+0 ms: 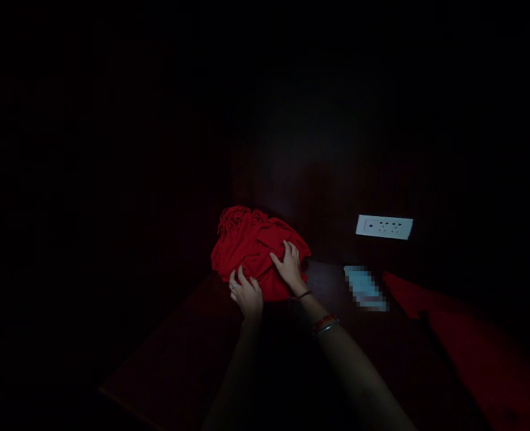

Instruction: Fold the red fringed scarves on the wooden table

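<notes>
Left hand: the hand [247, 294] reaches up from the lower edge, palm side down, wrist nearly straight; we see its fingers bent and parted at the near-left edge of the cloth, loose and unclenched, a ring [234, 285] on one of them.
Right hand: the hand [288, 264] comes in on a slant from the lower right, thumb set apart from the bent fingers, resting on the cloth's right side; whether it pinches a fold, we cannot make out.
Right forearm: we note a dark band [302, 296] at the wrist, then a red bracelet [324, 322] and a silver bangle [328, 328] lower down.
Red cloth: the bunched cloth [247, 242] lies on the dark tabletop [325, 276] before both hands, its stringy fringe [238, 218] heaped at the far left.
Pale object: right of the hands we find a bluish, pixelated item [364, 288] lying flat.
Wall socket: a white plate [384, 227] stands behind that item.
Second red fabric: a dim red piece [480, 347] stretches toward the lower right corner.
</notes>
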{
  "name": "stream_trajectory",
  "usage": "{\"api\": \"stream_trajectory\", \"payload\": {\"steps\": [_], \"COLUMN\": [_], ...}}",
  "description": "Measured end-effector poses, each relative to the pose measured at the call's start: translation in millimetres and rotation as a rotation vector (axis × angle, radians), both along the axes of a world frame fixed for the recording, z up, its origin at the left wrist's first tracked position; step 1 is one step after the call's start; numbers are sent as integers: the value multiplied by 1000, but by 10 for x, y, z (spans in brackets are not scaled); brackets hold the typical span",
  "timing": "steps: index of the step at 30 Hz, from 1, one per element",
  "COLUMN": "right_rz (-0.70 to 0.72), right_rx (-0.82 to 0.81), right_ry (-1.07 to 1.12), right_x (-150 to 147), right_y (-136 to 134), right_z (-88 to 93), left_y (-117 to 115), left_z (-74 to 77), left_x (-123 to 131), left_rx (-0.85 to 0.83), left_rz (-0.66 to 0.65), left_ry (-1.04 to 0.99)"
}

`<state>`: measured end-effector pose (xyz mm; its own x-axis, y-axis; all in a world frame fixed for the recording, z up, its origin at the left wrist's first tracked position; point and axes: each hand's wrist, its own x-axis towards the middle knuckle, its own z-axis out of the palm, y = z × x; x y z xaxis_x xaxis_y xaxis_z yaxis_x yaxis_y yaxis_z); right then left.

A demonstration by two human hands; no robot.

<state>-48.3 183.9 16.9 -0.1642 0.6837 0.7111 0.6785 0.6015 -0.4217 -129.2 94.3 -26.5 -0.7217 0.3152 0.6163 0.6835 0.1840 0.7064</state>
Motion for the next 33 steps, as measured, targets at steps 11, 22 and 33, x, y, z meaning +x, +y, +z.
{"api": "stream_trajectory", "payload": {"steps": [11,22,33], "right_rz": [168,593,-270], "right_rx": [-151,-701,-365], "right_ry": [-133,8,463], "right_x": [272,1931,2295], "right_y": [-18,-1139,-1010], "right_z": [342,462,58], "left_y": [4,-88,-218], "left_z": [6,81,140], "left_x": [-18,72,163], "left_rx": [34,147,66], "left_rz": [0,-159,-155], "left_ry": [-75,79,153]}}
